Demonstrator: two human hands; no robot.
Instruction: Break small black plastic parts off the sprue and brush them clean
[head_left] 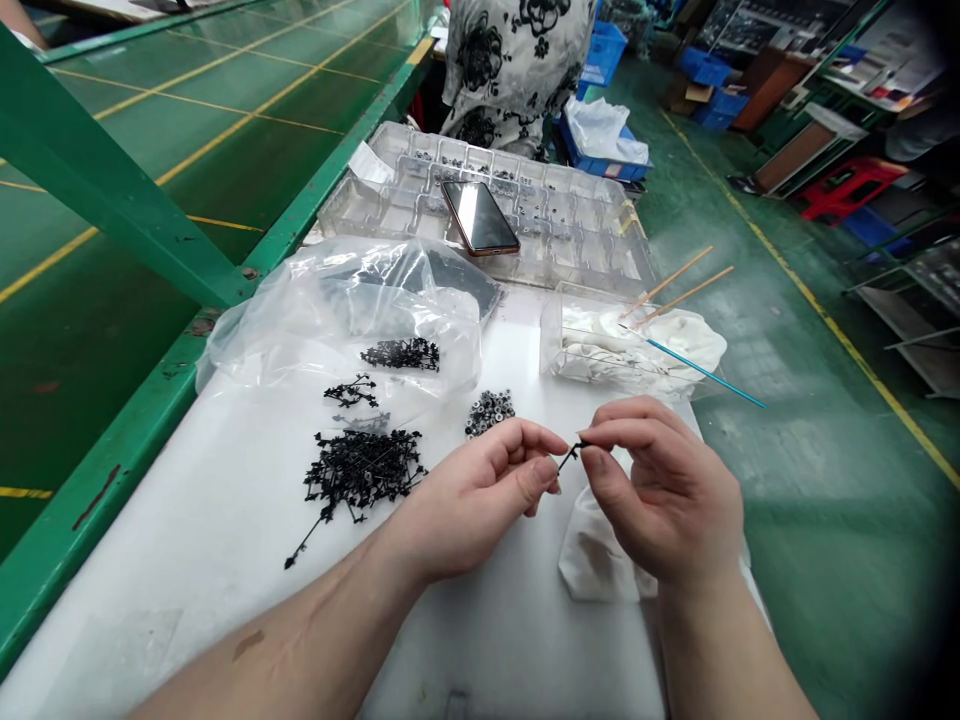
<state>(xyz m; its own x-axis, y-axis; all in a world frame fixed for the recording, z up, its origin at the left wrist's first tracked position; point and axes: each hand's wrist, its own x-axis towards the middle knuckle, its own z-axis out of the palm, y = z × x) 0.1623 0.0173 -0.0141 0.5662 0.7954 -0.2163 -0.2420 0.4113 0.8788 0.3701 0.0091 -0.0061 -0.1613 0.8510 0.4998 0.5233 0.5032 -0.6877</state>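
Both my hands meet over the white table (225, 560), pinching one thin black plastic sprue piece (571, 454) between them. My left hand (480, 500) grips its lower end with thumb and fingers curled. My right hand (667, 490) pinches its upper end with thumb and forefinger. To the left lies a heap of black sprue pieces (364, 470), with smaller clumps (351, 392) behind it. A small pile of tiny grey rings (490, 412) sits just beyond my left hand. A white cloth (596, 565) lies under my right hand.
A clear plastic bag (352, 300) holds more black parts (401, 353). Clear compartment trays (555, 215) stand at the back with a phone (480, 216) on top. A clear box (559, 330) holds white cloth and thin sticks (679, 295). A person in a flowered garment (517, 60) stands behind. A green rail (135, 430) borders the left.
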